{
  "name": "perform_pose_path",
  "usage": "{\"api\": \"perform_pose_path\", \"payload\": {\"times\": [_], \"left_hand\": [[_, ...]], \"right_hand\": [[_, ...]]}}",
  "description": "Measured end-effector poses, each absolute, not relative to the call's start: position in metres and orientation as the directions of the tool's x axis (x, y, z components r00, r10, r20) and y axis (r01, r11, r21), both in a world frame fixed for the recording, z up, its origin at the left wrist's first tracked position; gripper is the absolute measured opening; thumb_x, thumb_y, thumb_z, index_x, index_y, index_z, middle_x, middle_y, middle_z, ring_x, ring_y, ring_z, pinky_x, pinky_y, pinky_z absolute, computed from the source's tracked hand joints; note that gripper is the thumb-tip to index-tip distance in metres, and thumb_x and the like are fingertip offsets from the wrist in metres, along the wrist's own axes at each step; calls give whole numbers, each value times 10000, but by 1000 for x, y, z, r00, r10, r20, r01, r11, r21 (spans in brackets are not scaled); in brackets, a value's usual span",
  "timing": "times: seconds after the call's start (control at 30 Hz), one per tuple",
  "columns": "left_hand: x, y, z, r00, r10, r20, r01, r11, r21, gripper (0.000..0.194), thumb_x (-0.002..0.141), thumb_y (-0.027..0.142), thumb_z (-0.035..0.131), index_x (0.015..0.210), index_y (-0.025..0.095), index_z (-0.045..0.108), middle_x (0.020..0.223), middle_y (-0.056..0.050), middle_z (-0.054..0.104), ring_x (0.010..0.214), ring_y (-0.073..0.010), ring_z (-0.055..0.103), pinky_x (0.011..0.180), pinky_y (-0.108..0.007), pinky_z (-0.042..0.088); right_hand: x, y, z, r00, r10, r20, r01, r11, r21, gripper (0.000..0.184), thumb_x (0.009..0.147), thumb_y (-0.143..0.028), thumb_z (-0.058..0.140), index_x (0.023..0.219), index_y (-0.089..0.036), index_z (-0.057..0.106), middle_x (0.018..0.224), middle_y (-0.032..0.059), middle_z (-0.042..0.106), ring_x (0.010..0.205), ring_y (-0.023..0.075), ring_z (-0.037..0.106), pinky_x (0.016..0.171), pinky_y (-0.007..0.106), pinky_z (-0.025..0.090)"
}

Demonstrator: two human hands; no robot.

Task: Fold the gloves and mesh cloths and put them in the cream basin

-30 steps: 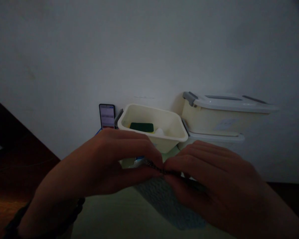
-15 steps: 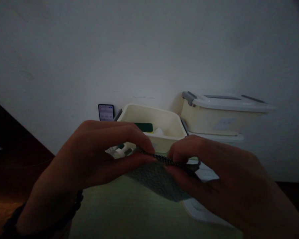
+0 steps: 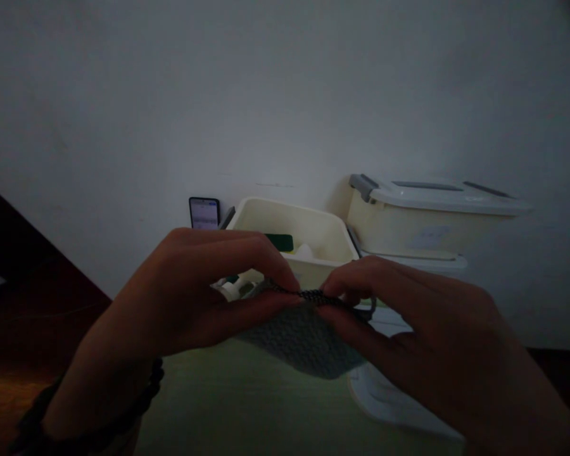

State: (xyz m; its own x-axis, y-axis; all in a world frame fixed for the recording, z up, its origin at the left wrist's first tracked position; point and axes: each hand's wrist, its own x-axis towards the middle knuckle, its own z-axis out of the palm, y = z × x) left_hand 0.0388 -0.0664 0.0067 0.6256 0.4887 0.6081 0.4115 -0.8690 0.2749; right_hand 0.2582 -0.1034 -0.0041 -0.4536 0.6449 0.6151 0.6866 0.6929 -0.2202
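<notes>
A grey woven cloth (image 3: 308, 342) with a darker edge hangs in front of me, above the pale green table. My left hand (image 3: 209, 285) pinches its upper edge between thumb and forefinger. Close by on the same edge, my right hand (image 3: 399, 316) also pinches it, thumb below and fingers above. A short dark strip of the edge shows between the two pinches. The cloth's surface looks ribbed, and its side ends are partly hidden behind my hands. A dark beaded bracelet (image 3: 156, 380) circles my left wrist.
Behind my hands stands an open cream bin (image 3: 289, 212) holding a green-and-yellow sponge (image 3: 280, 242) and something white. A lidded cream box (image 3: 408, 221) is at the right, on a white stack. A phone (image 3: 204, 212) leans against the wall. A white lid (image 3: 389, 405) lies on the green table (image 3: 247, 405).
Both hands have shifted slightly, and the pinches on the cloth's edge are a little closer together. The view has moved slightly too.
</notes>
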Motion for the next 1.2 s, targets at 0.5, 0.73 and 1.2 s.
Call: {"api": "perform_pose_path", "payload": {"times": [0.5, 0.73, 1.2], "left_hand": [[31, -60, 7, 694, 508, 510, 394, -861, 322, 68, 782, 244, 675, 824, 215, 630, 760, 48, 709, 675, -92, 656, 605, -168, 480], [33, -58, 8, 753, 477, 453, 340, -872, 353, 162, 793, 160, 654, 946, 211, 643, 858, 45, 702, 746, -65, 648, 694, -135, 482], [35, -60, 14, 772, 432, 467, 273, -888, 370, 89, 819, 155, 627, 868, 178, 698, 826, -8, 704, 723, -76, 652, 659, -120, 487]], "right_hand": [[255, -103, -4, -501, 653, 567, 677, 704, -212, 82, 762, -110, 594, 769, -188, 567, 715, -42, 592, 669, 105, 548, 588, 232, 385], [256, -102, -4, -535, 639, 552, 661, 724, -198, 63, 785, -141, 595, 751, -191, 577, 682, -43, 586, 633, 105, 532, 581, 236, 376], [259, -102, -7, -545, 649, 531, 647, 728, -226, 25, 826, -217, 623, 809, -217, 605, 708, -72, 627, 652, 80, 564, 635, 222, 388]]}}
